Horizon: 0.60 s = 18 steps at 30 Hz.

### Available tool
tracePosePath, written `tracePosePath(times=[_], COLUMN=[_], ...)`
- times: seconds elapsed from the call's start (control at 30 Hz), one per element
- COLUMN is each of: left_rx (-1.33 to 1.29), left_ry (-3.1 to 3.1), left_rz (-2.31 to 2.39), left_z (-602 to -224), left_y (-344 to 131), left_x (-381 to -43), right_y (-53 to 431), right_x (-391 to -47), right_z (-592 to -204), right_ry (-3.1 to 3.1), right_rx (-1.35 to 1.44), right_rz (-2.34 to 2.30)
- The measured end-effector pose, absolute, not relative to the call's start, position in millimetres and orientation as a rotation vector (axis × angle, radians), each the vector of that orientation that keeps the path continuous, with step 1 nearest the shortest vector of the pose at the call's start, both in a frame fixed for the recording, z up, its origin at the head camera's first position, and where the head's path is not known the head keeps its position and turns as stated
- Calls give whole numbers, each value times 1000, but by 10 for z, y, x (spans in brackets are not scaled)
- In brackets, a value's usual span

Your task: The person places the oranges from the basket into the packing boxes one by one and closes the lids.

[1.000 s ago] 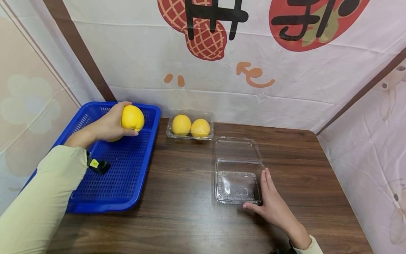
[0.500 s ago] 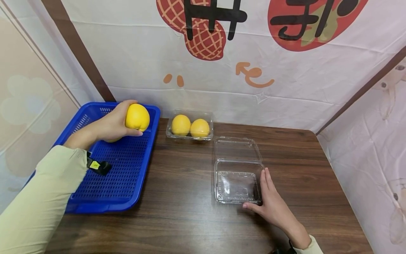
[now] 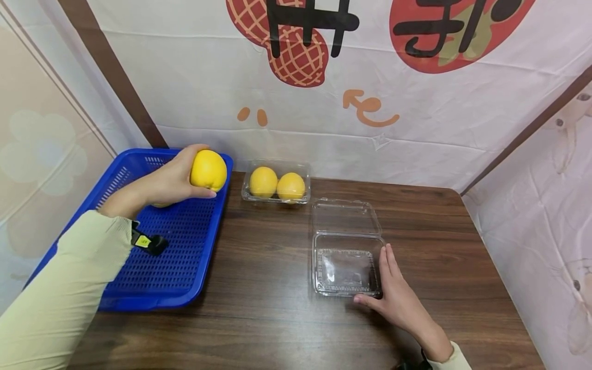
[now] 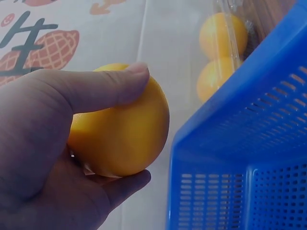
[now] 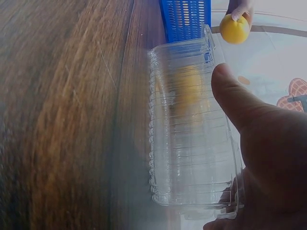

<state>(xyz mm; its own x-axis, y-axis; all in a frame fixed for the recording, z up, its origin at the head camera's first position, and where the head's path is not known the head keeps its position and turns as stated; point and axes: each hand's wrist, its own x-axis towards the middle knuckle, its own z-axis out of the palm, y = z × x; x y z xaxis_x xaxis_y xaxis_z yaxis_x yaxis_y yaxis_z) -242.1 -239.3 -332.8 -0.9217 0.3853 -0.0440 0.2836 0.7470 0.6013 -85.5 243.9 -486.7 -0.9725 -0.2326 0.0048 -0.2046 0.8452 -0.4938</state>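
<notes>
The left hand (image 3: 168,181) grips a yellow fruit (image 3: 209,170), thumb on the near side, fingers curled over the far side; the fruit is raised over the far right corner of the blue basket (image 3: 171,267); a sliver of something pale shows under the hand, too hidden to name. The right hand (image 3: 400,300) touches a transparent container (image 3: 347,270), fingers fairly straight along its right wall, thumb at the near wall, not wrapped round it; container stands on the worktop (image 3: 268,288), lid (image 3: 347,217) folded back; beyond, a closed box (image 3: 299,167) with two more fruits (image 3: 263,182) stands just right of the basket.

Handling: fruit looks firm, moderately heavy, smooth, likely to roll or slip; best held round its widest part, thumb opposite fingers; hard squeezing could bruise it; container looks very light, thin, springy, apt to skid or buckle; best taken low by the side walls, not the flimsy lid.
</notes>
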Motion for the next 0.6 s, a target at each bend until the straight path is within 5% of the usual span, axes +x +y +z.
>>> tracePosePath(times=[0.6], left_rx=[664], left_ry=[2777], left_rz=[910], left_z=[-3295], left_y=[-2093], left_x=[-2366], right_y=[2440], right_x=[-858], right_z=[-4855], right_ry=[2958], right_rx=[-345], right_rz=[-778])
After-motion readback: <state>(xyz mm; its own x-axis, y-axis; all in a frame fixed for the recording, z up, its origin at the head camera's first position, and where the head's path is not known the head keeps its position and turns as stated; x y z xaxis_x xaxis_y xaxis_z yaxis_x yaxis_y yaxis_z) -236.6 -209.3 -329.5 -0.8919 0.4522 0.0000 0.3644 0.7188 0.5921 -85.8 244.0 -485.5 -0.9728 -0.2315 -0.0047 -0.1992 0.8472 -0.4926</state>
